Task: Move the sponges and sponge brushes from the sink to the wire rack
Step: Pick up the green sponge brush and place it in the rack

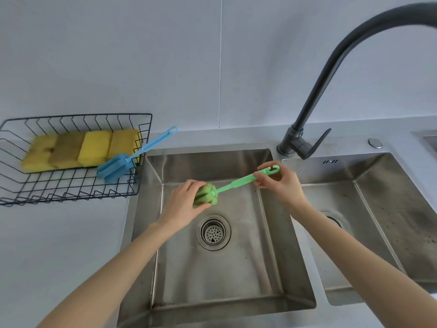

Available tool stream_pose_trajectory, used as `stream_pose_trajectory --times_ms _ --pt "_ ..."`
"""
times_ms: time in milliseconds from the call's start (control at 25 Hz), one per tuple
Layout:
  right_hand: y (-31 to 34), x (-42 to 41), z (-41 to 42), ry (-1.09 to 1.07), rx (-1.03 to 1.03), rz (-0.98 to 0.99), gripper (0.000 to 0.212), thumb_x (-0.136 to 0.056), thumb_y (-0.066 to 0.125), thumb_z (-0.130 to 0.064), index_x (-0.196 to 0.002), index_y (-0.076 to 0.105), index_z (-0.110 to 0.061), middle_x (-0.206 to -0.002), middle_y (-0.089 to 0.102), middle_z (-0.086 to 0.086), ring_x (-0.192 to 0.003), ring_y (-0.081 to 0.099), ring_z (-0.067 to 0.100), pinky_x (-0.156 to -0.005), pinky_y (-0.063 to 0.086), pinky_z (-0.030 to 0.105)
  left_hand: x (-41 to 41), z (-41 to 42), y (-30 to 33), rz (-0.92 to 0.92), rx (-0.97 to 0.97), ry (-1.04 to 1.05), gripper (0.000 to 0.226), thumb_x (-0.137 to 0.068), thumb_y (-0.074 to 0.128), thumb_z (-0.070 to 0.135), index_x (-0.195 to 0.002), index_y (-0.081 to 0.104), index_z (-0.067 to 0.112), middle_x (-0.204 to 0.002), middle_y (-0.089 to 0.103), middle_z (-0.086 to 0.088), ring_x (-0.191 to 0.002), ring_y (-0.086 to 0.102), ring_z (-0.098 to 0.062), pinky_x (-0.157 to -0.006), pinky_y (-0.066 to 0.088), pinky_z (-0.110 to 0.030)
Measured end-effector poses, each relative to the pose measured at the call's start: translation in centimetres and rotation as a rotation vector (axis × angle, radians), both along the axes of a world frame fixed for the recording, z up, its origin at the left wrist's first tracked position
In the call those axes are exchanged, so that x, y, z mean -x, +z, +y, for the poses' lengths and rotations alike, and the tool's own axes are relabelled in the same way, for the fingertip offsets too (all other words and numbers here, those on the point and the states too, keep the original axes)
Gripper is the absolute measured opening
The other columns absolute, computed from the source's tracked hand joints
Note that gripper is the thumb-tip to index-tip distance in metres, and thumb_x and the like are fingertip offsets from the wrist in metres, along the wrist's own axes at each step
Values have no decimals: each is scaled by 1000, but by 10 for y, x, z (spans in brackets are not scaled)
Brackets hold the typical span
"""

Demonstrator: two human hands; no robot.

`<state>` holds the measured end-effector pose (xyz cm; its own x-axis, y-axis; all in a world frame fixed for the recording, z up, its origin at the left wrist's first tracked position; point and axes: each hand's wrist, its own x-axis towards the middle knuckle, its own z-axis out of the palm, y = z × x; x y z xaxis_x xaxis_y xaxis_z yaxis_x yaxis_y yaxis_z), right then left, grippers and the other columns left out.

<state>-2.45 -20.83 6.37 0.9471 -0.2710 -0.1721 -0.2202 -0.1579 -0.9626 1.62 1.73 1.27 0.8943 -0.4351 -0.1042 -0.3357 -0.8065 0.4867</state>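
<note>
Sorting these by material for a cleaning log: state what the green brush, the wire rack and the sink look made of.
Green brush: smooth, slightly glossy handle, likely plastic; the matte, lumpy head gripped by the left hand looks like foam sponge.
Wire rack: thin dark rods in a grid, probably coated metal.
Sink: grey brushed sheen with soft reflections, apparently stainless steel.
</note>
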Motion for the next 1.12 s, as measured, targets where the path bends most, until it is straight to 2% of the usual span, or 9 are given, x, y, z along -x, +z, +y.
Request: stream_pose_trajectory --times_ms 80,200,280,480,640,800,960,1120 --pt "11 0 0 -26 -42 -39 16 -86 62 -6 -77 62 -19 -72 67 4 -55 68 1 -67 58 18 2 7 12 45 33 0 55 -79 65 34 -127 48 16 -124 54 -5 -111 52 -22 -96 41 -34" --pt "27 -2 3 -28 -108 -90 8 -90 56 -4 -86 62 -7 -75 66 6 -53 68 -1 -61 57 11 0 20 34 50 47 4 55 -80 63 36 -129 47 19 -125 53 -2 -109 52 -18 -89 40 -26" --pt "38 -5 8 -12 -129 -113 7 -91 54 -5 -93 61 -3 -78 67 6 -54 69 0 -59 56 10 -1 30 47 14 41 20 56 -80 63 36 -131 45 19 -127 53 -1 -110 52 -18 -87 39 -26" --pt "59 -19 26 -14 -175 -162 11 -91 54 -9 -97 61 -1 -75 67 3 -53 69 0 -59 56 9 -3 51 73 -25 68 65 58 -79 63 38 -131 45 19 -127 52 0 -112 51 -17 -94 41 -32" --pt "62 -31 46 10 -168 -161 10 -92 53 -8 -95 61 -2 -75 66 3 -52 68 -2 -57 55 8 -6 77 88 -101 66 130 55 -79 64 37 -129 48 21 -127 52 1 -115 49 -18 -93 39 -30" --pt "59 -45 76 75 -139 -143 18 -92 52 -8 -79 60 -16 -75 66 0 -52 68 -4 -57 54 7 -15 110 92 -189 32 195 54 -79 65 32 -128 50 16 -127 55 -4 -114 50 -22 -91 41 -33" --pt "53 -60 108 140 -114 -116 20 -92 53 -11 -77 60 -21 -77 66 -4 -53 67 -6 -58 54 8 -30 140 89 -175 -23 300 53 -79 65 31 -128 50 18 -128 54 -7 -114 49 -26 -91 42 -39" --pt "46 -74 133 164 -113 -78 14 -92 53 -10 -81 60 -16 -74 65 -5 -50 65 -7 -56 54 7 -39 159 79 -137 -39 355 52 -79 66 28 -127 51 17 -127 55 -10 -114 51 -28 -91 43 -42"
